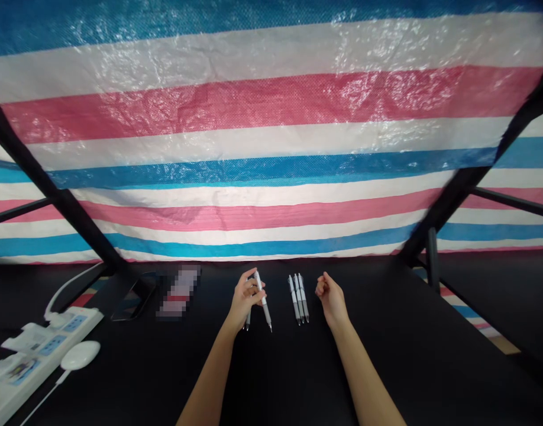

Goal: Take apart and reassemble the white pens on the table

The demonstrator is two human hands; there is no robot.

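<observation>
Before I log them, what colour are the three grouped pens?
The three pens: white, with grey lower parts; best in head view.

White-and-gray pen [265, 306] in left grip [246, 294]

Left of the three pens [300, 298], the left hand [243, 299] hides most of another pen [248, 323]. Farther left of them, a flat thing [179, 293] is blurred into blocks, and a power strip [62, 333] runs off the edge.
</observation>
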